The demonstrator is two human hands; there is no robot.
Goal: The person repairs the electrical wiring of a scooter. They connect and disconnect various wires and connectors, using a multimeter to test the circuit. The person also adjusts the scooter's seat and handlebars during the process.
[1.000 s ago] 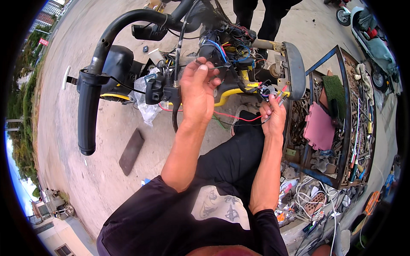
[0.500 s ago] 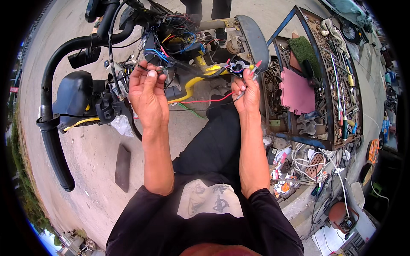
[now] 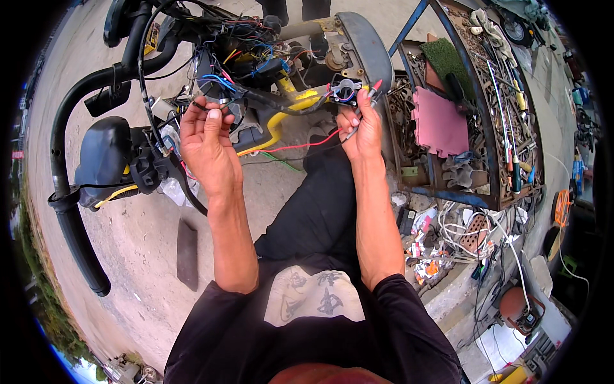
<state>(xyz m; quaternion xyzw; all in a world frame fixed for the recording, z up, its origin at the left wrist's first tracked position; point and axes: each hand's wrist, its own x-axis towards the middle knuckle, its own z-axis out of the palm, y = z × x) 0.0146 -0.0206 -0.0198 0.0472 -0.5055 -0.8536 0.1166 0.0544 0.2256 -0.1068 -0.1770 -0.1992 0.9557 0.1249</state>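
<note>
My left hand [image 3: 212, 153] is closed, thumb and fingertips pinching a thin dark wire [image 3: 203, 107] beside the loose wiring [image 3: 246, 54] of a stripped-down two-wheeler. My right hand [image 3: 363, 131] is closed around a slim, pen-like piece with a red tip [image 3: 377, 84]; its exact kind is unclear. Just beyond those fingers sits an open silver-and-black ring clamp [image 3: 346, 88] with small wires. A red wire [image 3: 294, 148] runs left from near my right hand, with a thin black one below it. The yellow frame tube [image 3: 276, 128] lies between my hands.
The black handlebar [image 3: 61, 141] with its grip curves round on the left. A blue-edged metal rack [image 3: 448, 195] of tools and scrap stands at right, holding a pink foam mat [image 3: 441, 121]. White cable [image 3: 457, 237] and litter lie below it. Another person's legs [image 3: 300, 8] show at the top.
The view has shifted slightly, so the rack and vehicle appear a little further left. My right thumb and fingers have moved slightly on the red-tipped piece. My left hand keeps its pinch.
</note>
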